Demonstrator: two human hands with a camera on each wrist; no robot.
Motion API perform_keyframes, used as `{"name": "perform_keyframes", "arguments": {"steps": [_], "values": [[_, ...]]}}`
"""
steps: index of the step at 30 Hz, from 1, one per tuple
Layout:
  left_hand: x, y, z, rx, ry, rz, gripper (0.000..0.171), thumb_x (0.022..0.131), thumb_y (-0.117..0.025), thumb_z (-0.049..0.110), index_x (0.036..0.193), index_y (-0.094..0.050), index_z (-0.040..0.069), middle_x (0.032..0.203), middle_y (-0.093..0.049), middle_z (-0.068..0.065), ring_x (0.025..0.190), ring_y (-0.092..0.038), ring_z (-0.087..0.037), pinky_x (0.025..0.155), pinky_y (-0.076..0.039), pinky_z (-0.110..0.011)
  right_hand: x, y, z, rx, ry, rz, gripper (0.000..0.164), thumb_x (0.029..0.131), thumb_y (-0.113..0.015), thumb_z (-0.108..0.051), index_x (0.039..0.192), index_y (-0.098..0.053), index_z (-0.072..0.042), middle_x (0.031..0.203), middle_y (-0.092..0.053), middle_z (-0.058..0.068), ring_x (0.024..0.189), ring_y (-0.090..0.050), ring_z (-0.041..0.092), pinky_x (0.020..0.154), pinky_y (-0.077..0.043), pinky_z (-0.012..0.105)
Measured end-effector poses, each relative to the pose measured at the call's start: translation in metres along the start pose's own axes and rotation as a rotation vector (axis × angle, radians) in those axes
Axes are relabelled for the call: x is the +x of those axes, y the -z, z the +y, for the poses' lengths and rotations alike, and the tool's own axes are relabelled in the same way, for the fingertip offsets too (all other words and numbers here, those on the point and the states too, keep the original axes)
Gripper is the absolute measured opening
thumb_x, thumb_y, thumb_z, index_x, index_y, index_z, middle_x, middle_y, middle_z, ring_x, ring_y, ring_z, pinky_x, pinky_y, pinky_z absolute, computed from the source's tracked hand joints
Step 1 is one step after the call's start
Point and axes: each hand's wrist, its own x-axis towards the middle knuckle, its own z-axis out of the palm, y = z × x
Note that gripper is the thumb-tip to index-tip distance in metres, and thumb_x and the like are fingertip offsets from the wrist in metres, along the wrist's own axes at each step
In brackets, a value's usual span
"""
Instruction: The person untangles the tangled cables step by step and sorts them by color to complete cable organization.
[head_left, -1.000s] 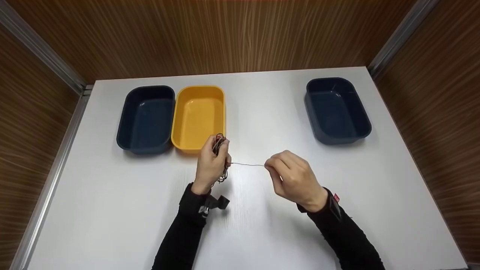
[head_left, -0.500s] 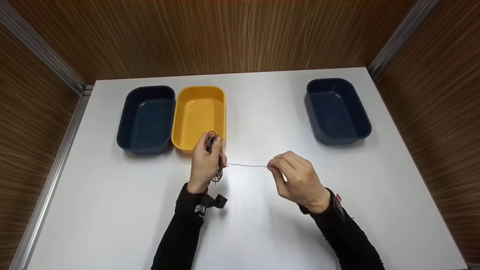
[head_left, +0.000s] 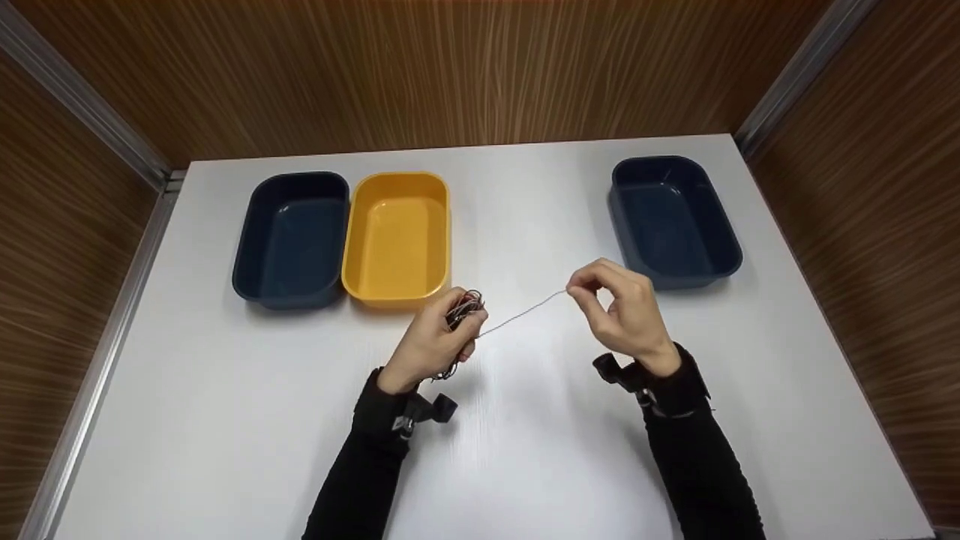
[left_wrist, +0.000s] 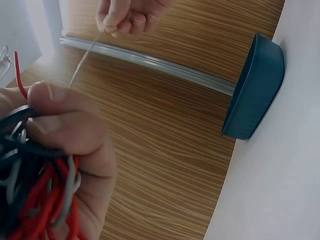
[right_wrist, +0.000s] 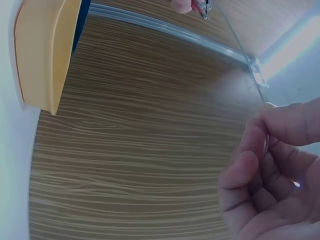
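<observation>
My left hand [head_left: 431, 341] grips a tangled bundle of wires [left_wrist: 42, 195], with red, black and grey strands showing in the left wrist view. Part of the bundle is hidden behind the fingers. From it a single thin grey wire [head_left: 523, 314] runs up and to the right. Its far end is pinched between thumb and forefinger of my right hand [head_left: 626, 311]. A red wire end [left_wrist: 19, 75] sticks up beside the left thumb. Both hands are above the white table, the left one just in front of the yellow bin [head_left: 397, 294].
A dark blue bin [head_left: 292, 292] stands against the yellow bin's left side. Another dark blue bin [head_left: 675, 277] is at the back right, just behind the right hand. Wood-grain panels [head_left: 480, 75] enclose the white table [head_left: 525, 465] at the back and sides.
My right hand has moved up and to the right, still pinching the wire end. The left hand went slightly left, then right and down. The wire between them now slants and shows longer.
</observation>
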Motion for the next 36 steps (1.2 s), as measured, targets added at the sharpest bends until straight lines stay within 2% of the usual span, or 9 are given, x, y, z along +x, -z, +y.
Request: {"name": "perform_keyframes", "arguments": {"steps": [7, 14, 18, 20, 23, 26, 30, 33, 36], "values": [[0.001, -0.006, -0.002, 0.104, 0.009, -0.028, 0.013, 0.1, -0.057, 0.011, 0.097, -0.054, -0.001, 0.065, -0.05, 0.001, 0.047, -0.049, -0.008, 0.045, -0.044, -0.021, 0.004, 0.004, 0.018, 0.135, -0.168, 0.022, 0.006, 0.086, -0.065, 0.012, 0.082, -0.064, 0.008, 0.074, -0.062, 0.014, 0.067, -0.051, 0.002, 0.063, -0.043, 0.013], [0.0, -0.007, 0.0, 0.229, -0.036, -0.058, 0.019, 0.099, -0.06, 0.016, 0.087, -0.054, 0.002, 0.062, -0.051, 0.003, 0.048, -0.049, -0.006, 0.046, -0.042, -0.019, 0.007, 0.007, 0.031, 0.174, -0.307, 0.063, 0.009, 0.091, -0.064, 0.006, 0.083, -0.062, 0.011, 0.072, -0.056, -0.004, 0.062, -0.051, 0.002, 0.057, -0.042, 0.014], [-0.001, -0.004, 0.001, 0.275, -0.048, -0.066, 0.021, 0.095, -0.067, 0.019, 0.087, -0.055, 0.004, 0.063, -0.054, 0.001, 0.047, -0.05, -0.005, 0.046, -0.044, -0.021, 0.008, 0.009, 0.038, 0.205, -0.387, 0.078, 0.011, 0.092, -0.063, 0.004, 0.086, -0.061, 0.012, 0.073, -0.056, -0.007, 0.062, -0.051, 0.003, 0.057, -0.042, 0.015], [-0.002, -0.002, 0.001, 0.288, -0.053, -0.051, 0.021, 0.092, -0.071, 0.018, 0.088, -0.057, 0.004, 0.066, -0.056, -0.001, 0.048, -0.051, -0.005, 0.048, -0.046, -0.021, 0.008, 0.011, 0.041, 0.22, -0.422, 0.109, 0.011, 0.092, -0.062, 0.004, 0.086, -0.06, 0.013, 0.073, -0.056, -0.007, 0.062, -0.051, 0.004, 0.057, -0.042, 0.015], [-0.003, 0.003, 0.002, 0.283, -0.062, 0.011, 0.017, 0.091, -0.072, 0.015, 0.091, -0.059, 0.003, 0.072, -0.057, -0.002, 0.053, -0.051, -0.005, 0.05, -0.046, -0.021, 0.008, 0.013, 0.043, 0.219, -0.443, 0.147, 0.011, 0.092, -0.062, 0.004, 0.087, -0.06, 0.014, 0.072, -0.056, -0.007, 0.061, -0.05, 0.004, 0.056, -0.042, 0.016], [-0.004, 0.008, 0.004, 0.158, -0.063, 0.084, 0.012, 0.094, -0.066, 0.009, 0.096, -0.059, 0.0, 0.073, -0.054, -0.001, 0.055, -0.05, -0.006, 0.05, -0.044, -0.02, 0.008, 0.015, 0.043, 0.175, -0.42, 0.132, 0.01, 0.091, -0.063, 0.004, 0.086, -0.062, 0.012, 0.072, -0.057, -0.005, 0.061, -0.051, 0.003, 0.056, -0.042, 0.015], [-0.005, 0.015, 0.006, -0.056, -0.098, 0.178, 0.007, 0.097, -0.056, 0.001, 0.097, -0.054, -0.005, 0.066, -0.051, 0.0, 0.051, -0.048, -0.008, 0.047, -0.042, -0.02, 0.006, 0.014, 0.042, 0.068, -0.294, 0.032, 0.004, 0.088, -0.067, 0.006, 0.084, -0.067, 0.005, 0.073, -0.063, 0.005, 0.065, -0.053, 0.001, 0.062, -0.044, 0.011], [-0.005, 0.021, 0.008, -0.114, -0.136, 0.24, 0.006, 0.098, -0.055, -0.001, 0.093, -0.052, -0.004, 0.062, -0.05, 0.001, 0.048, -0.047, -0.008, 0.045, -0.041, -0.02, 0.005, 0.011, 0.044, -0.018, -0.146, -0.035, 0.007, 0.085, -0.071, 0.007, 0.083, -0.069, 0.0, 0.077, -0.067, 0.01, 0.069, -0.055, 0.002, 0.068, -0.044, 0.009], [-0.007, 0.026, 0.009, -0.138, -0.158, 0.278, 0.007, 0.097, -0.055, -0.002, 0.091, -0.051, -0.002, 0.061, -0.049, 0.0, 0.047, -0.047, -0.009, 0.044, -0.04, -0.02, 0.004, 0.008, 0.043, -0.051, -0.036, -0.074, 0.013, 0.081, -0.073, 0.009, 0.083, -0.07, -0.003, 0.078, -0.069, 0.008, 0.068, -0.057, 0.007, 0.068, -0.043, 0.008]]}}
